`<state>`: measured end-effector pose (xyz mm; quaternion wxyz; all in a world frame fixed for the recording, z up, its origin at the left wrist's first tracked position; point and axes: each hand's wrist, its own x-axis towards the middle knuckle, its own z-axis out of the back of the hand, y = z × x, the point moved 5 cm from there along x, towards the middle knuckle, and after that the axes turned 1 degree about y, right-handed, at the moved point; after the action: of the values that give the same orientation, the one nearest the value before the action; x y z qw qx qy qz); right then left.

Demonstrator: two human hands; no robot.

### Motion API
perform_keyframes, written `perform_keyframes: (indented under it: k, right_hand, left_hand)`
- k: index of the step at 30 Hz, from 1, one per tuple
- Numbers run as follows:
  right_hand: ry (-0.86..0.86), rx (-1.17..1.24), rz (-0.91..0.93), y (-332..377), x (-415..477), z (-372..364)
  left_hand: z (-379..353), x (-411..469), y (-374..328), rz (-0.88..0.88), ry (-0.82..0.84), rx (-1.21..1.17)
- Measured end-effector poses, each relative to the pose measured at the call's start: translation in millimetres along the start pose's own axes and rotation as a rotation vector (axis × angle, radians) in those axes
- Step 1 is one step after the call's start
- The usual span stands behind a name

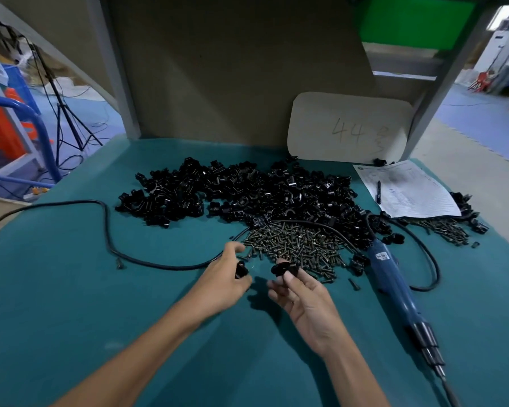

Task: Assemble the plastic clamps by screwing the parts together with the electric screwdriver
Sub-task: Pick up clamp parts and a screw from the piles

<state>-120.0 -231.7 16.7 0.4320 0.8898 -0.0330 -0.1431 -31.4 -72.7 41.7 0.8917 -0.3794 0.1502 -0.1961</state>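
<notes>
Both hands hover low over the teal table [71,289], just in front of the screw pile [297,245]. Left hand [227,280] has its fingers curled round 1 small black clamp part [242,270], and its fingertips reach toward the near edge of the screws. Right hand [303,301] is turned palm-up, with its thumb and fingertips pinching a second black clamp piece [282,268]; the other fingers are loosely bent. The 2 held parts are near each other but apart.

Behind the screws spreads a big heap of black clamp parts [247,192]. To the right, the blue electric screwdriver [394,286] lies on the table with no hand on it, its bit end toward the person. Its black cable [109,230] loops across the left side of the table. Farther right lie a printed sheet [417,198] with a pen [378,192] on it and a smaller scatter of screws [444,230]. A white card [350,127] marked 44 leans against the back panel.
</notes>
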Motion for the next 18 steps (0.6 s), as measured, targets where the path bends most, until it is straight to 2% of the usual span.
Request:
perform_keyframes:
  k: [4,7,9,14,18]
  right_hand:
    - [-0.105,-0.271,0.09,4.4,4.9,3.9]
    - [-0.161,-0.487,0.212,8.7,7.3,5.6]
    - [-0.197,-0.557,0.262,8.2,8.6,6.8]
    - [-0.257,-0.773,0.347,4.9,5.1,9.0]
    - [-0.271,-0.756,0.372,8.1,3.5,10.9]
  left_hand:
    - [10.2,-2.4,-5.9,0.042,-0.053,0.06]
    - [12.9,-4.7,-14.8,-0.058,-0.124,0.256]
    - [3.5,-5.4,-15.8,-0.13,-0.115,0.348]
    - [-16.0,2.8,-17.7,-0.212,-0.154,0.195]
    - [-25.3,10.3,-17.7,-0.186,-0.163,0.097]
